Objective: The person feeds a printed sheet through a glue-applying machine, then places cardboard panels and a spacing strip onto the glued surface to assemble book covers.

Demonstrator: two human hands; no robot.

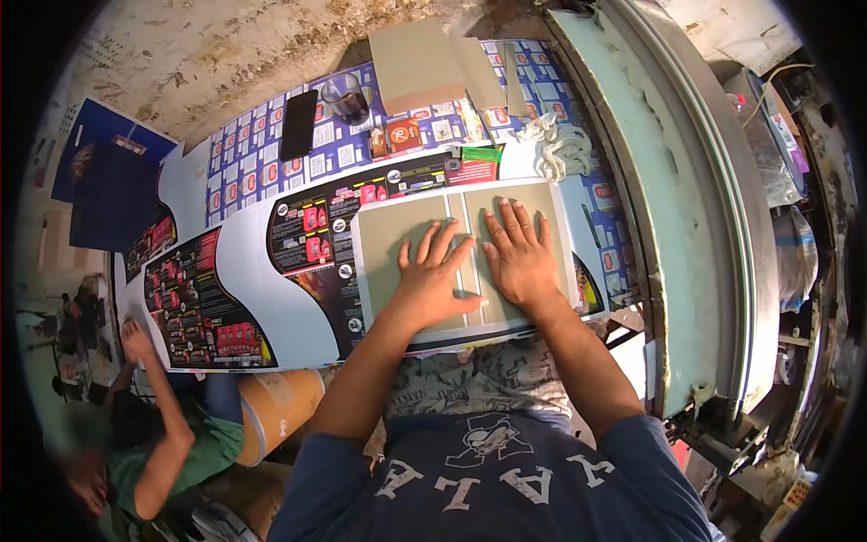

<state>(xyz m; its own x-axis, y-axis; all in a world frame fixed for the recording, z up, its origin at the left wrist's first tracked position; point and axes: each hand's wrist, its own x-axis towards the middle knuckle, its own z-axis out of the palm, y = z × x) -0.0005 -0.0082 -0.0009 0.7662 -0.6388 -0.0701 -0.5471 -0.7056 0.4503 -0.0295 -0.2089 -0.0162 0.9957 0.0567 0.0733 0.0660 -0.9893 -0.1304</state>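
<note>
My left hand (433,282) lies with fingers spread over a grey-beige cardboard panel (381,239), its thumb reaching across a narrow middle strip. Beside it, my right hand (524,262) presses flat on a second cardboard panel (506,313), fingers stretched forward. Neither hand grips anything. Narrow white gaps separate the panels and strip, and a white border (359,316) runs around them. Beneath them, large printed sheets (307,307) in black, red and pale blue cover the worktable. Part of each panel is hidden under my hands.
Farther back are a black phone (299,125), a glass with dark liquid (346,99), stacked cardboard pieces (415,68), a green-handled tool (480,154) and a crumpled white cloth (553,149). A long metal machine (722,208) borders the right. At left, a person in green (194,452) touches the sheets' edge.
</note>
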